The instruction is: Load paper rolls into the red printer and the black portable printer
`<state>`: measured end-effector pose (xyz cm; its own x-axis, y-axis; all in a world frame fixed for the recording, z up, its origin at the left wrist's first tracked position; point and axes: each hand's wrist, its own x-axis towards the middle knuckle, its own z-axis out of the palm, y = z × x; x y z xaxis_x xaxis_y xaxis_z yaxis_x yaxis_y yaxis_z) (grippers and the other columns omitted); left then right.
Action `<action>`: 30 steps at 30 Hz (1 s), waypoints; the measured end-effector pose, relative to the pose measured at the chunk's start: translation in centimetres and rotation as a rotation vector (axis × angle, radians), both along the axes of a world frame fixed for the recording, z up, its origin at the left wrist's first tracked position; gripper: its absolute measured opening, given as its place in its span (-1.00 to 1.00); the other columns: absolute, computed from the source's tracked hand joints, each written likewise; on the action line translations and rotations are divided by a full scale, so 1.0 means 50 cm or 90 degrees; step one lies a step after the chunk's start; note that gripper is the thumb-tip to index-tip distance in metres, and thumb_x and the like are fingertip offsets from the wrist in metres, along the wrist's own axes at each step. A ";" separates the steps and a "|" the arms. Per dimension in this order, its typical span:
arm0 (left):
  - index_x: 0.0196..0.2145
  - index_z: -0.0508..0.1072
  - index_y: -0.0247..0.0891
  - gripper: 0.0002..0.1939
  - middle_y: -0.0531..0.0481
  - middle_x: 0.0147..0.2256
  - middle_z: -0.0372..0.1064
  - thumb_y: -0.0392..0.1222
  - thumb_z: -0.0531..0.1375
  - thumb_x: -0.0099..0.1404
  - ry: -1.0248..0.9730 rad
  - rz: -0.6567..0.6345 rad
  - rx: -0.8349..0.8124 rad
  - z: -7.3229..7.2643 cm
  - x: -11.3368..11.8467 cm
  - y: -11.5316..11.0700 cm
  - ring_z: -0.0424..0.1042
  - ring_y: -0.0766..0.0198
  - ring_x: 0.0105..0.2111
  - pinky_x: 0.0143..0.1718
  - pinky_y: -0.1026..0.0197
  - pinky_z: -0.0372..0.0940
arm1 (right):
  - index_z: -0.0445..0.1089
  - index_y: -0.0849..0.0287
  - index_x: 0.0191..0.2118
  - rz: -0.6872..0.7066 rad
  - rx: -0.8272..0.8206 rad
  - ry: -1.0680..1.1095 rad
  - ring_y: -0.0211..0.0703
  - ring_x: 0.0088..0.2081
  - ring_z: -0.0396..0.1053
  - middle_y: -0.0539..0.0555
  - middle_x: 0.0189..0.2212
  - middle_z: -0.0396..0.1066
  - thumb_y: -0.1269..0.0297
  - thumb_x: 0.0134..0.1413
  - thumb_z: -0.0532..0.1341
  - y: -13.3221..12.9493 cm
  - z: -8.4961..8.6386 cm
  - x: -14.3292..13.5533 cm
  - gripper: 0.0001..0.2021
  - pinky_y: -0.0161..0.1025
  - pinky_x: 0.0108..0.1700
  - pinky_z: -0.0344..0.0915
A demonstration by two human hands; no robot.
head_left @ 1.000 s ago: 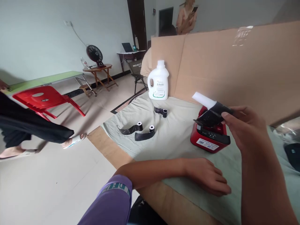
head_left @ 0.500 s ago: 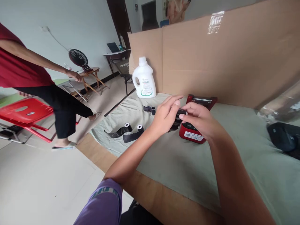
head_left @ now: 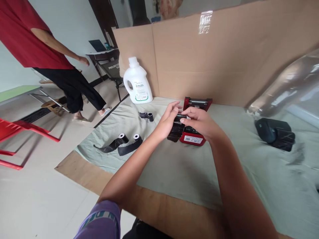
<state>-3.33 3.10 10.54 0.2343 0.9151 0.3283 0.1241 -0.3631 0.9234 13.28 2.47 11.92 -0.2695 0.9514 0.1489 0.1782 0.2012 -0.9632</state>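
Between my two hands is a roll of glossy black ribbon (head_left: pixel 176 130), a strip of it hanging below the fingers. My left hand (head_left: pixel 167 122) is closed round its left side. The fingertips of my right hand (head_left: pixel 200 123) pinch its right end, partly hiding it. Just behind stands a small red and black machine (head_left: pixel 192 138), its lid (head_left: pixel 198 101) raised and a white label on its front; my right hand covers the middle. Two partly unwound black rolls (head_left: pixel 119 142) (head_left: pixel 132 146) lie to the left, and a smaller one (head_left: pixel 147 115) lies farther back.
A white jug (head_left: pixel 138 84) stands before the cardboard wall (head_left: pixel 211 56). A black device (head_left: pixel 274 131) lies at right on the green cloth (head_left: pixel 174 172), near clear plastic wrapping (head_left: pixel 284 88). At left, a person in red (head_left: pixel 32 36) walks past a red chair (head_left: pixel 30 127).
My view has swung to the right. The black ribbon shows more plainly below my fingers, both hands still on the roll. The person at left has stepped farther along, past the stool.
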 end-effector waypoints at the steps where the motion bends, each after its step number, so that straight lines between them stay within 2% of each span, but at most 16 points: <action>1: 0.10 0.26 -0.16 -0.67 -0.10 0.11 0.34 -0.01 -0.05 0.49 0.021 0.033 -0.009 -0.007 0.006 0.001 0.33 0.15 0.13 0.20 0.07 0.17 | 0.40 0.10 -0.21 -0.015 0.006 0.005 -0.04 -0.15 0.41 0.05 -0.24 0.48 0.21 0.00 0.31 0.003 -0.005 -0.002 -0.79 -0.07 -0.07 0.33; 3: -0.05 0.29 -0.19 -0.77 -0.09 0.00 0.38 -0.06 -0.02 0.47 0.058 0.086 -0.011 -0.025 0.019 0.003 0.36 0.18 0.05 0.15 0.10 0.19 | 0.37 0.07 -0.14 -0.056 0.003 0.022 -0.01 0.00 0.38 0.07 -0.11 0.46 0.20 0.03 0.28 0.006 -0.015 -0.012 -0.76 -0.04 0.07 0.29; 5: -0.16 0.26 -0.19 -0.82 -0.06 -0.09 0.39 -0.08 -0.04 0.47 0.063 0.099 -0.003 -0.043 0.031 0.004 0.37 0.21 -0.04 0.09 0.13 0.22 | 0.32 0.02 0.01 -0.084 -0.029 0.044 -0.01 0.16 0.28 0.08 0.06 0.37 0.19 0.08 0.22 0.005 -0.024 -0.029 -0.65 -0.01 0.20 0.20; 8: -0.20 0.20 -0.18 -0.86 -0.02 -0.17 0.37 -0.12 -0.06 0.47 0.056 0.096 0.012 -0.058 0.038 0.008 0.36 0.25 -0.14 -0.01 0.17 0.24 | 0.12 -0.08 0.25 -0.080 -0.092 0.073 -0.03 0.34 0.07 0.08 0.31 0.12 0.18 0.13 0.13 0.000 -0.028 -0.054 -0.46 0.03 0.32 0.07; 10: -0.21 0.19 -0.18 -0.87 0.00 -0.19 0.35 -0.12 -0.06 0.48 0.059 0.100 0.022 -0.058 0.035 0.011 0.35 0.27 -0.16 -0.04 0.19 0.24 | 0.07 -0.10 0.30 -0.070 -0.092 0.080 -0.06 0.39 -0.01 0.05 0.36 0.04 0.20 0.15 0.10 -0.002 -0.025 -0.059 -0.42 0.02 0.35 0.03; 12: -0.23 0.18 -0.17 -0.85 0.01 -0.20 0.34 -0.10 -0.07 0.50 0.056 0.102 0.028 -0.051 0.030 0.013 0.35 0.28 -0.17 -0.04 0.22 0.24 | 0.15 -0.07 0.27 -0.060 -0.059 0.062 -0.07 0.36 0.04 0.04 0.32 0.14 0.26 0.13 0.09 -0.001 -0.019 -0.053 -0.45 -0.01 0.34 0.04; 15: -0.25 0.20 -0.18 -0.80 0.02 -0.24 0.32 -0.08 -0.07 0.51 0.032 0.112 0.014 -0.040 0.027 0.014 0.34 0.27 -0.17 -0.03 0.22 0.24 | 0.37 0.02 0.12 -0.051 0.034 -0.033 -0.02 0.20 0.28 0.05 0.16 0.36 0.33 0.11 0.12 0.001 -0.011 -0.031 -0.57 -0.02 0.25 0.18; 19: -0.26 0.22 -0.18 -0.80 0.01 -0.22 0.32 -0.09 -0.06 0.51 0.008 0.115 -0.032 -0.043 0.035 0.009 0.35 0.26 -0.13 0.00 0.20 0.27 | 0.51 0.07 -0.01 -0.082 0.132 -0.188 0.02 0.00 0.40 0.09 0.01 0.47 0.31 0.10 0.23 -0.004 0.000 -0.004 -0.68 -0.03 0.08 0.30; 22: -0.11 0.21 -0.17 -0.83 -0.01 -0.19 0.33 -0.05 -0.04 0.50 0.006 0.097 -0.060 -0.051 0.042 0.006 0.38 0.25 -0.13 -0.03 0.16 0.30 | 0.55 0.08 -0.07 -0.076 0.162 -0.253 0.00 -0.08 0.43 0.09 -0.09 0.52 0.34 0.11 0.23 -0.004 0.009 0.021 -0.73 -0.06 0.00 0.32; 25: 0.12 0.08 -0.19 -0.66 -0.01 -0.23 0.37 -0.04 0.00 0.47 0.013 0.030 -0.077 -0.053 0.044 0.001 0.41 0.25 -0.20 -0.06 0.12 0.32 | 0.58 0.09 -0.15 -0.125 0.158 -0.285 -0.02 -0.17 0.45 0.07 -0.18 0.56 0.38 0.10 0.23 0.009 0.006 0.063 -0.78 -0.08 -0.06 0.32; 27: 0.14 0.10 -0.22 -0.62 -0.04 -0.19 0.40 -0.10 0.03 0.43 0.066 -0.015 -0.064 -0.049 0.041 -0.005 0.42 0.23 -0.20 -0.06 0.09 0.32 | 0.59 0.11 -0.20 -0.185 0.138 -0.309 -0.02 -0.21 0.45 0.09 -0.23 0.56 0.40 0.08 0.24 0.025 -0.007 0.095 -0.80 -0.08 -0.07 0.32; 30: 0.08 0.29 -0.21 -0.62 -0.13 0.06 0.34 -0.30 0.07 0.31 0.225 -0.048 0.056 -0.043 0.036 -0.017 0.36 0.15 -0.02 0.04 0.05 0.29 | 0.59 0.14 -0.18 -0.233 0.106 -0.358 0.01 -0.18 0.45 0.13 -0.21 0.56 0.42 0.07 0.25 0.050 -0.038 0.126 -0.79 -0.05 -0.04 0.31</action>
<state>-1.54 2.27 8.37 0.4134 0.8626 0.2916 0.3993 -0.4595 0.7933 19.59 4.95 10.00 -0.0143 0.9724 0.2329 0.7259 0.1703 -0.6664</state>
